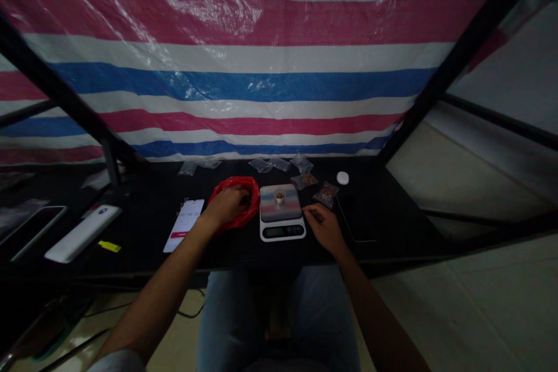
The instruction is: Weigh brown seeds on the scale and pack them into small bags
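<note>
Head view: left hand (pixel 225 206) grips one red bag (pixel 247 218); right hand's (pixel 325 226) narrow grip, holding unclear, sits beside one digital scale (pixel 282 231).

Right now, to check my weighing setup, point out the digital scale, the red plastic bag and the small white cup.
Digital scale (pixel 282 231): head view, display panel.
Red plastic bag (pixel 253 206): head view, right edge.
Small white cup (pixel 279 200): head view, its side.
</note>
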{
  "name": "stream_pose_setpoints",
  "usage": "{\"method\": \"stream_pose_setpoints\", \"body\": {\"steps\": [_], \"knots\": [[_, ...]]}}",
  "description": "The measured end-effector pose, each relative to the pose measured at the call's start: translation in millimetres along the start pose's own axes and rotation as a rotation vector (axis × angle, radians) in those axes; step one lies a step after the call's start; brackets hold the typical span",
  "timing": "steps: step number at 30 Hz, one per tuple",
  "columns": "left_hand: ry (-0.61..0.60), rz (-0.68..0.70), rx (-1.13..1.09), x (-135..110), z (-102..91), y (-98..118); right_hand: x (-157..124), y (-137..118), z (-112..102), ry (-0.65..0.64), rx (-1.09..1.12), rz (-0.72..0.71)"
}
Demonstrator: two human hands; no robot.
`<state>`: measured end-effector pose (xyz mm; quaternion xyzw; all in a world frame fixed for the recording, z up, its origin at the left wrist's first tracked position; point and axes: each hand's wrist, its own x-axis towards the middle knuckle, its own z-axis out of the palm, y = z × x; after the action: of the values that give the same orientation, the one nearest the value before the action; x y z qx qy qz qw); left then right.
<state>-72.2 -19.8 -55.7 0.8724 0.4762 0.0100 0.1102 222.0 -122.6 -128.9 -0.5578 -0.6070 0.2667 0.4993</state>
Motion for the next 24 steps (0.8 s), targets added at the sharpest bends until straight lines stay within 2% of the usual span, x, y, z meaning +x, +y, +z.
{"method": "stream_pose_setpoints", "body": {"steps": [6,11,20,22,24], "knots": [[-0.02,-0.061,0.011,1.3,0.3,5.3,0.5,-1.4,-0.3,-0.008,0.006,-0.003],[-0.019,-0.12,0.004,-1.5,-6.8,6.1,0.5,-0.9,-0.3,0.003,0.014,0.006],[-0.029,-0.109,-0.02,-4.1,-25.3,-7.7,0.5,-1.5,0.1,0.003,0.01,0.005],[-0.027,-0.094,-0.038,-1.9,-32.6,-5.9,0.5,-1.3,-0.1,0.0,0.007,0.005],[-0.006,-0.024,-0.091,1.9,-40.4,1.6,0.5,-0.8,-0.3,-0.006,0.011,0.01]]}}
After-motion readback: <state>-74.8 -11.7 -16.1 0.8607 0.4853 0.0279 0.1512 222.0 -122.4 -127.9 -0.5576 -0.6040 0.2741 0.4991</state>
